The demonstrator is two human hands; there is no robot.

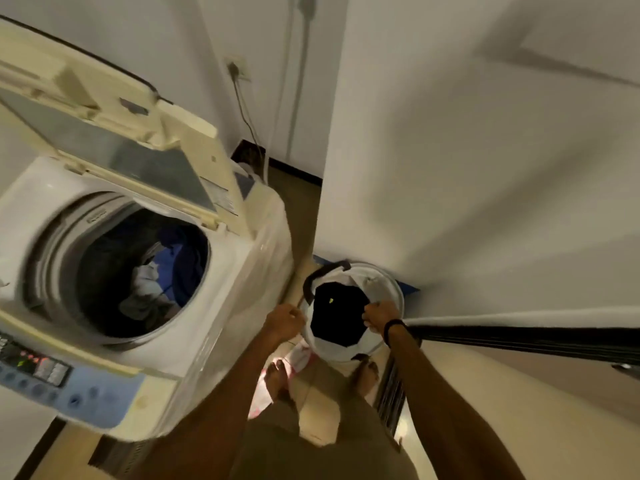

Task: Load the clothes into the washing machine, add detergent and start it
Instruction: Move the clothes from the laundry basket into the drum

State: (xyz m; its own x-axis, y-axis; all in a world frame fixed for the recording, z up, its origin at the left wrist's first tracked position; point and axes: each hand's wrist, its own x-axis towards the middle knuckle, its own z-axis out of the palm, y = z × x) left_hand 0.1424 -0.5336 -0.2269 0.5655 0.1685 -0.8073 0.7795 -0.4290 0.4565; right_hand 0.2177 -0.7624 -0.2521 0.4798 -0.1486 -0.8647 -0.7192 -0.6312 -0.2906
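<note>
The top-loading washing machine (221, 306) stands at the left with its lid (114, 133) raised. Blue, white and grey clothes (156, 275) lie in its drum. On the floor to its right sits a round white laundry basket (388, 282) with a black handle. A black patch (337, 313) fills its inside; I cannot tell whether that is cloth or the bottom. My left hand (284, 323) is curled at the basket's left rim. My right hand (381, 318), with a dark band on the wrist, grips the right rim.
The machine's control panel (45, 375) with lit indicators faces me at the lower left. A white wall corner (346, 202) rises just behind the basket. A power cord (242, 109) runs down from a socket on the back wall. My bare feet stand just in front of the basket.
</note>
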